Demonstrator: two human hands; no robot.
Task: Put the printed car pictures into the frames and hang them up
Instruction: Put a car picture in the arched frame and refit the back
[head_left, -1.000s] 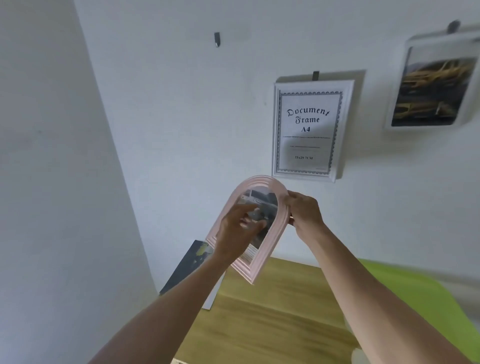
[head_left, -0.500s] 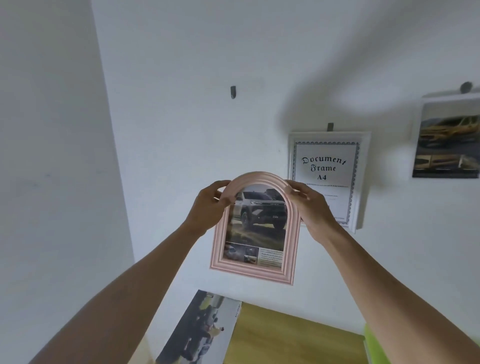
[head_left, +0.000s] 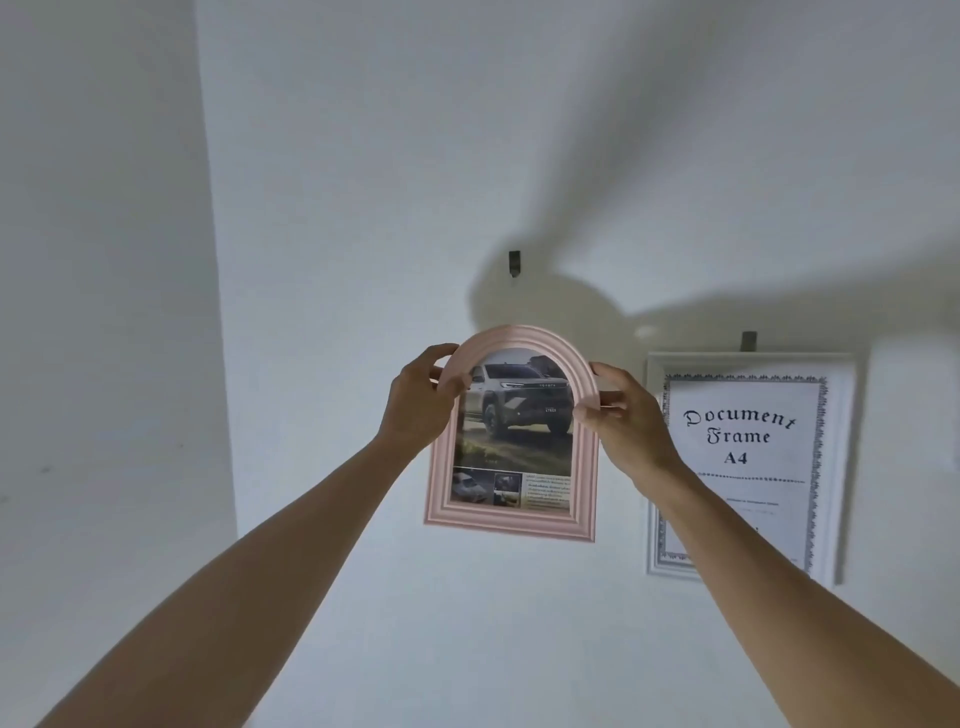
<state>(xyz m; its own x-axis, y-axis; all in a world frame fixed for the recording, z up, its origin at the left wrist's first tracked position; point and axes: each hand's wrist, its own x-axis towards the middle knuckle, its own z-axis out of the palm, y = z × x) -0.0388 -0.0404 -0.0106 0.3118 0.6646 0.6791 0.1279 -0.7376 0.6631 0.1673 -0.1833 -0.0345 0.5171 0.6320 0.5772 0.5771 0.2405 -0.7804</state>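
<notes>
A pink arched frame (head_left: 511, 522) with a printed car picture (head_left: 514, 426) inside is held upright against the white wall. My left hand (head_left: 421, 402) grips its upper left curve, and my right hand (head_left: 621, 415) grips its upper right side. A small dark wall hook (head_left: 514, 262) sits bare just above the frame's arch, a short gap apart from it.
A white frame (head_left: 836, 467) showing a "Document Frame A4" sheet hangs to the right on another hook (head_left: 748, 340). The room corner (head_left: 218, 312) runs down the left, with a side wall beyond it.
Both hands have lifted the pink frame from low over the table up the wall toward the bare hook, turning it upright. My view has tilted up, so the table and the yellow car frame are out of sight.
</notes>
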